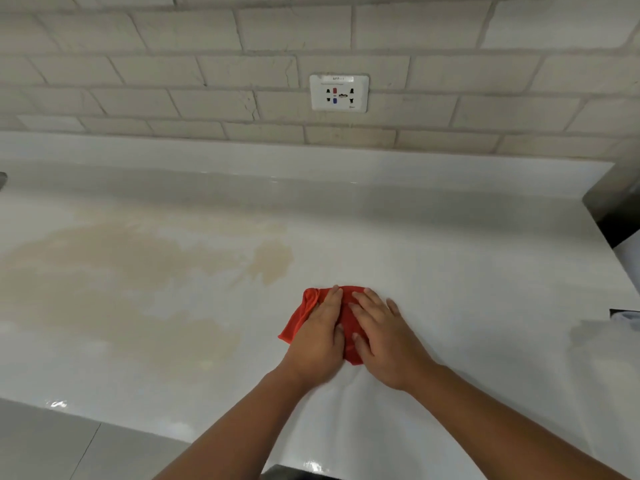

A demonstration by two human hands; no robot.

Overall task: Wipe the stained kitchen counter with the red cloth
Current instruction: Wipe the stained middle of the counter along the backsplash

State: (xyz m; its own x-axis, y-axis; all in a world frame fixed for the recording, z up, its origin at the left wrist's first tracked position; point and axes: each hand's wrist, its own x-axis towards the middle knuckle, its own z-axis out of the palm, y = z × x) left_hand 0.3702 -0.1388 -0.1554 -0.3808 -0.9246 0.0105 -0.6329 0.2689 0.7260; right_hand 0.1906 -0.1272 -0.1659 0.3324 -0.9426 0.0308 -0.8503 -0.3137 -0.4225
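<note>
A crumpled red cloth [300,317] lies on the white kitchen counter [450,271], a little right of the middle. My left hand [317,337] presses flat on the cloth's left part with straight fingers. Beside it, my right hand [381,337] lies flat on the cloth's right part, fingers spread. Most of the cloth is hidden under both hands. A wide tan stain [121,271] covers the counter's left half, its nearest edge just up and left of the cloth.
A tiled wall with a white power socket [339,93] rises behind the counter. A dark appliance edge [613,213] stands at the far right, and a small dark object [623,315] lies at the right edge. The counter's front edge runs along the lower left above grey floor.
</note>
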